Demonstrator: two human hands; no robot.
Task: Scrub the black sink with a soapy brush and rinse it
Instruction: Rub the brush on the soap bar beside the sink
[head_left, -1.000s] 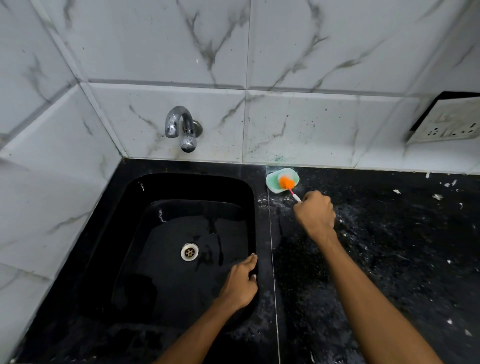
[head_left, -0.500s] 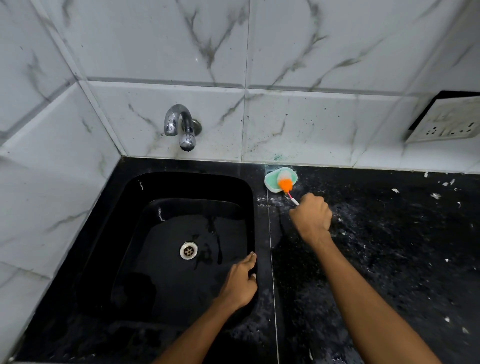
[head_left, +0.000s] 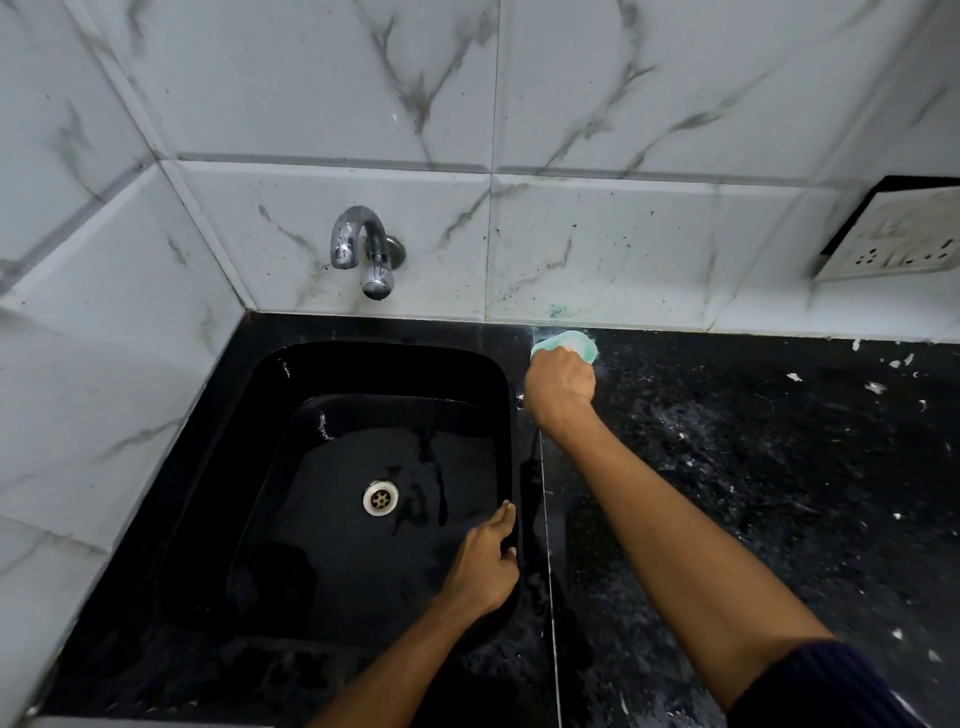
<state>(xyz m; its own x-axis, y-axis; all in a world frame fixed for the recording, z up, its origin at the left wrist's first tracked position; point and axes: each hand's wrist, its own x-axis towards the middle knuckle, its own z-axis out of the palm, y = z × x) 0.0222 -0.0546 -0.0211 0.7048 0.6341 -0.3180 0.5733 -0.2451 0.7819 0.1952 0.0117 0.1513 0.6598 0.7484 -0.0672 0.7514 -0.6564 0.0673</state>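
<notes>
black counter (head_left: 753, 493) | green soap dish (head_left: 584, 347), seemingly | white flecks (head_left: 875, 387)

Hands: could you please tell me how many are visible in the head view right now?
2. The left hand rests on the black sink's right rim. The right hand is fisted at the green soap dish on the counter by the wall. None seems hidden.

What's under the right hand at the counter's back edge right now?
The right hand covers most of a green soap dish; a faint orange bit of brush shows above the knuckles. The handle and the dish's contents are hidden.
</notes>
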